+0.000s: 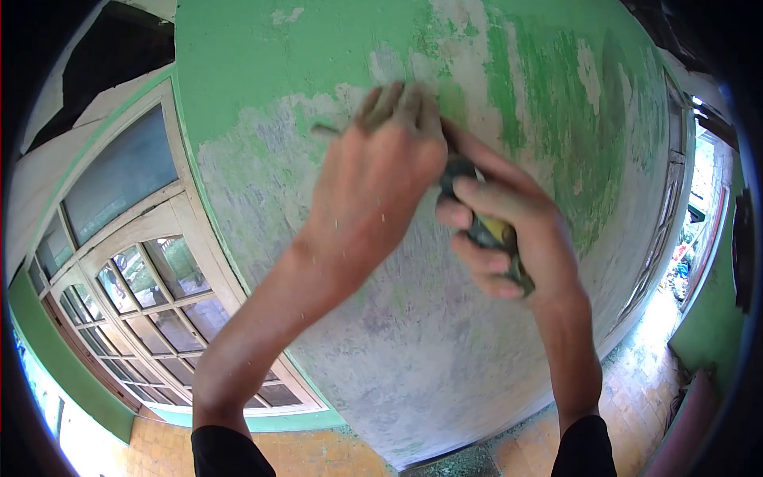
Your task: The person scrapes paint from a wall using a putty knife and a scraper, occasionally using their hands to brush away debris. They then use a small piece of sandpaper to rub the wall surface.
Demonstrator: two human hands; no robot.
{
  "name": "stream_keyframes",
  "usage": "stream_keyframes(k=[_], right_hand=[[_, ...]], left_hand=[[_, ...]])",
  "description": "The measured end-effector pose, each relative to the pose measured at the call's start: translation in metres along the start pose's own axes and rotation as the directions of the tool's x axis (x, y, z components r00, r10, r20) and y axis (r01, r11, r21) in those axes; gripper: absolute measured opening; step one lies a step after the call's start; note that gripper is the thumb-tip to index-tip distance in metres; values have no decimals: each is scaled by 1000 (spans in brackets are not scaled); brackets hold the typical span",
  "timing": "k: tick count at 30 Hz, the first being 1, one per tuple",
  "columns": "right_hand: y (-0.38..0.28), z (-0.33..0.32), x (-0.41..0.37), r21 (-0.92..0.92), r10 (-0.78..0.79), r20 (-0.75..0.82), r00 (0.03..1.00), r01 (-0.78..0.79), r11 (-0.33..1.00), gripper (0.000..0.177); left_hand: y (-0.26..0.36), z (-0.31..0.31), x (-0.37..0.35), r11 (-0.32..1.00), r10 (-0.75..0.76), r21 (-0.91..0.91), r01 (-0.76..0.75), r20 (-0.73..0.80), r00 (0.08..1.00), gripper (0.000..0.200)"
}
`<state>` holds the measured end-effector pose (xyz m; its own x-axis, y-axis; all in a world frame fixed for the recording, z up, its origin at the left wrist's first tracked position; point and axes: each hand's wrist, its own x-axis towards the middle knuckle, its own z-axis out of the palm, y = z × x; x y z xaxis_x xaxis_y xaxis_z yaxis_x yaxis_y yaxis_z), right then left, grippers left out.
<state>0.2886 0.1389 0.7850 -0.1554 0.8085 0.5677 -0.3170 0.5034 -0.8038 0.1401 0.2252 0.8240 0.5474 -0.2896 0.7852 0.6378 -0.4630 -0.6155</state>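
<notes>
My right hand is wrapped round the black and yellow handle of what looks like a paint scraper. Dusty and a little blurred, my left hand is pressed over the tool's head, its fingers bent against the wall. Past its left side pokes a thin grey edge, apparently the end of the blade; the rest of the head is hidden. Both hands are up at the green wall, where the paint is partly scraped off and grey-white plaster shows. Small pale flakes appear in front of my left forearm.
To the left stands a white-framed door with glass panes. Another window frame runs along the right side. Below is a tiled floor, with green paint debris by the foot of the wall.
</notes>
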Motion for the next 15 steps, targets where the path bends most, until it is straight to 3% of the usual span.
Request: stream_keyframes(k=[3, 6, 8, 12, 14, 15], right_hand=[[2, 2, -7, -26, 19, -25, 1000, -20, 999, 64], [-15, 4, 9, -12, -40, -13, 999, 40, 999, 65], [-4, 1, 3, 7, -49, 0, 999, 49, 999, 64], [0, -3, -7, 20, 51, 11, 999, -52, 998, 64], [-9, 2, 5, -9, -34, -33, 999, 34, 999, 66], [-7, 2, 4, -9, -30, -38, 999, 29, 1000, 66]], left_hand=[[2, 1, -4, 999, 20, 34, -18, -61, 998, 18], [-6, -6, 11, 992, -67, -100, 76, 88, 994, 19], [-5, -2, 8, 1000, 1, 5, -1, 9, 1000, 19], [4, 5, -2, 1000, -9, 1, 9, -60, 998, 24], [-5, -2, 14, 990, -70, -120, 81, 93, 993, 30], [-4, -1, 12, 989, -71, -125, 83, 96, 993, 30]])
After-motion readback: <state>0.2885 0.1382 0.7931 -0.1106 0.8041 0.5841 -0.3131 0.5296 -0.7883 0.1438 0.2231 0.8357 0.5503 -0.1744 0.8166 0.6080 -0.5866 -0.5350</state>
